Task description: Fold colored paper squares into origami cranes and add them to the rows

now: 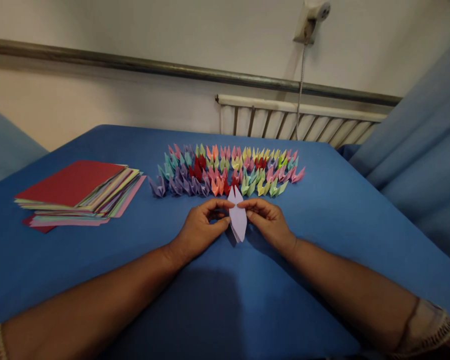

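Observation:
Between my two hands is a pale lilac folded origami paper (238, 223), long and pointed, with a split tip at its far end. My left hand (206, 220) pinches its left edge between thumb and forefinger. On the opposite edge, my right hand (268, 220) pinches it in the same way, forefinger on top near the narrow part. The paper is held just above the blue table, its near end showing loose layered points. Just beyond it stand rows of folded paper cranes (219, 186) in many colours.
A stack of coloured paper sheets (71, 184), red on top, lies on the left of the blue-covered table (153, 305). Behind the table are a radiator (270, 106), a wall pipe (153, 66) and a socket with a hanging cord (306, 25). Blue curtain (427, 130) hangs at right.

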{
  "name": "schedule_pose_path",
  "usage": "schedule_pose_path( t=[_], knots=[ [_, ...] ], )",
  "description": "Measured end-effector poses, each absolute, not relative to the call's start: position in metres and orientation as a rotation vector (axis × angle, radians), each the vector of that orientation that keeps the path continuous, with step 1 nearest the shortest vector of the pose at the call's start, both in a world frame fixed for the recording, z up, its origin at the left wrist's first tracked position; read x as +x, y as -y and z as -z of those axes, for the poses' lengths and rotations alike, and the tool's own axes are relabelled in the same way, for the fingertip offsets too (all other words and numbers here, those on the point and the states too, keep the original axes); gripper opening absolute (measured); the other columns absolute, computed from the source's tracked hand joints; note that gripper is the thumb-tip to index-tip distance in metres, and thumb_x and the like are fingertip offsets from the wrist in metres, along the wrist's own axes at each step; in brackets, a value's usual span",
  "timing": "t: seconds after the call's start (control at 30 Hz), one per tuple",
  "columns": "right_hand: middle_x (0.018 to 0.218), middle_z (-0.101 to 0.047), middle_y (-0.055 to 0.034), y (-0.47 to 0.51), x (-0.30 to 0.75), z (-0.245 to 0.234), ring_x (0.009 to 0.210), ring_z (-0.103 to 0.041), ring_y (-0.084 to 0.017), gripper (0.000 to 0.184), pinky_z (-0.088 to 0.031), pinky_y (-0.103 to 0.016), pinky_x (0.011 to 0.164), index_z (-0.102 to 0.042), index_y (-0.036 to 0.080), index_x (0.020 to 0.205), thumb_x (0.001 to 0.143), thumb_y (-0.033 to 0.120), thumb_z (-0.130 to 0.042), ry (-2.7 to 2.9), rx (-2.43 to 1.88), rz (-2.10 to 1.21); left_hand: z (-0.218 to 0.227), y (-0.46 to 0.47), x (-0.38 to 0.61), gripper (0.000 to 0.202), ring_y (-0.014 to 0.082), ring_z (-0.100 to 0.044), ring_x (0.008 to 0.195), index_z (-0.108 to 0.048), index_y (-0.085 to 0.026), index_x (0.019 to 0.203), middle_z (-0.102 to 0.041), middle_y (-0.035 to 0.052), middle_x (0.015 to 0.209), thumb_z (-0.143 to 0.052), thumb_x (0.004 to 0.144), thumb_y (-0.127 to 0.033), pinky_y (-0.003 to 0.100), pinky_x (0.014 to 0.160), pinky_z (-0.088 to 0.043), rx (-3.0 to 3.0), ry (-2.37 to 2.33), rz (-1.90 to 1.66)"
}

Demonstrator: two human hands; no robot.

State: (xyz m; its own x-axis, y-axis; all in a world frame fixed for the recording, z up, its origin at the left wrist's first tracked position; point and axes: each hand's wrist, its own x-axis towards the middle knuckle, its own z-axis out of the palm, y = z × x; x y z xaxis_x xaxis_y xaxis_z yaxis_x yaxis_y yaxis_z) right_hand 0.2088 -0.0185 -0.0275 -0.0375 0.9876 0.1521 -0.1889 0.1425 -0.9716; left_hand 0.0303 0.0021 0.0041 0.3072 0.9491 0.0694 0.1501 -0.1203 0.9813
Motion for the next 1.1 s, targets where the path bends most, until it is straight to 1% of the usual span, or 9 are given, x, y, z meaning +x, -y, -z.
schedule_pose_path(
  t=[0.17,0.4,0.5,0.63,0.77,0.83,0.97,1.0,1.1],
  knots=[
    [0.086,-0.071,-0.001,0.019,0.21,0.026,0.078,-0.065,-0.014,0.018,-0.05,-0.031,0.078,-0.072,0.023,0.093,0.077,0.032,-0.072,1.186,-0.924,-1.235,-0.004,-0.002,0.031,0.022,0.0165,-0.064,0.082,-0.069,-0.018,0.091,-0.07,0.0037,0.092,-0.071,0.069,-0.02,0.031,0.083,-0.051,1.537,-1.028,-0.981],
    [0.083,-0.071,-0.0007,0.019,0.211,0.024,0.076,-0.063,-0.013,0.017,-0.05,-0.031,0.077,-0.073,0.023,0.091,0.08,0.035,-0.069,1.221,-0.953,-1.219,0.001,-0.006,0.031,0.019,0.0155,-0.063,0.076,-0.068,-0.018,0.086,-0.068,0.0018,0.084,-0.073,0.072,-0.029,0.029,0.075,-0.051,1.506,-1.043,-0.988],
    [0.083,-0.07,-0.0007,0.02,0.208,0.024,0.077,-0.064,-0.014,0.019,-0.051,-0.031,0.077,-0.072,0.023,0.09,0.076,0.035,-0.073,1.218,-0.926,-1.221,0.001,-0.006,0.031,0.018,0.015,-0.062,0.076,-0.068,-0.018,0.082,-0.067,0.0011,0.082,-0.074,0.072,-0.031,0.027,0.074,-0.05,1.494,-1.021,-1.004],
    [0.071,-0.065,0.0021,0.019,0.203,0.028,0.065,-0.059,-0.012,0.019,-0.048,-0.027,0.065,-0.067,0.022,0.08,0.072,0.037,-0.077,1.148,-0.967,-1.158,0.0,-0.005,0.031,0.018,0.0131,-0.059,0.071,-0.067,-0.018,0.078,-0.065,-0.0006,0.076,-0.073,0.074,-0.034,0.024,0.069,-0.048,1.496,-1.03,-1.005],
    [0.063,-0.061,0.0037,0.018,0.2,0.029,0.057,-0.053,-0.01,0.025,-0.044,-0.025,0.057,-0.062,0.021,0.072,0.07,0.041,-0.078,1.112,-1.028,-1.118,0.002,-0.004,0.032,0.02,0.0123,-0.058,0.066,-0.066,-0.017,0.075,-0.064,-0.001,0.072,-0.074,0.074,-0.036,0.023,0.064,-0.046,1.491,-1.067,-1.008],
    [0.061,-0.06,0.0043,0.018,0.2,0.027,0.055,-0.053,-0.01,0.029,-0.043,-0.025,0.055,-0.059,0.021,0.072,0.068,0.041,-0.079,1.092,-1.019,-1.15,0.003,-0.003,0.033,0.021,0.0118,-0.056,0.063,-0.064,-0.017,0.073,-0.062,-0.0016,0.069,-0.074,0.073,-0.035,0.023,0.06,-0.045,1.486,-1.094,-1.021],
    [0.059,-0.061,0.0068,0.018,0.201,0.022,0.051,-0.052,-0.009,0.039,-0.042,-0.023,0.052,-0.059,0.021,0.088,0.063,0.038,-0.083,1.02,-0.992,-1.327,0.002,-0.001,0.035,0.019,0.0119,-0.056,0.062,-0.061,-0.017,0.069,-0.062,-0.0015,0.067,-0.074,0.071,-0.031,0.023,0.06,-0.046,1.479,-1.139,-1.027],
    [0.058,-0.061,0.0067,0.018,0.202,0.022,0.049,-0.051,-0.008,0.038,-0.04,-0.022,0.05,-0.06,0.02,0.089,0.064,0.039,-0.082,1.018,-1.0,-1.365,0.001,0.0,0.035,0.019,0.0121,-0.057,0.063,-0.061,-0.017,0.069,-0.062,-0.0013,0.067,-0.074,0.071,-0.03,0.023,0.06,-0.046,1.479,-1.142,-1.021],
    [0.056,-0.059,0.0053,0.017,0.203,0.02,0.046,-0.046,-0.007,0.032,-0.036,-0.022,0.046,-0.062,0.018,0.075,0.066,0.042,-0.081,1.041,-1.026,-1.408,0.0,0.0,0.035,0.018,0.0119,-0.057,0.062,-0.06,-0.017,0.068,-0.062,-0.0013,0.067,-0.073,0.071,-0.029,0.023,0.06,-0.046,1.494,-1.148,-0.994]
  ],
)
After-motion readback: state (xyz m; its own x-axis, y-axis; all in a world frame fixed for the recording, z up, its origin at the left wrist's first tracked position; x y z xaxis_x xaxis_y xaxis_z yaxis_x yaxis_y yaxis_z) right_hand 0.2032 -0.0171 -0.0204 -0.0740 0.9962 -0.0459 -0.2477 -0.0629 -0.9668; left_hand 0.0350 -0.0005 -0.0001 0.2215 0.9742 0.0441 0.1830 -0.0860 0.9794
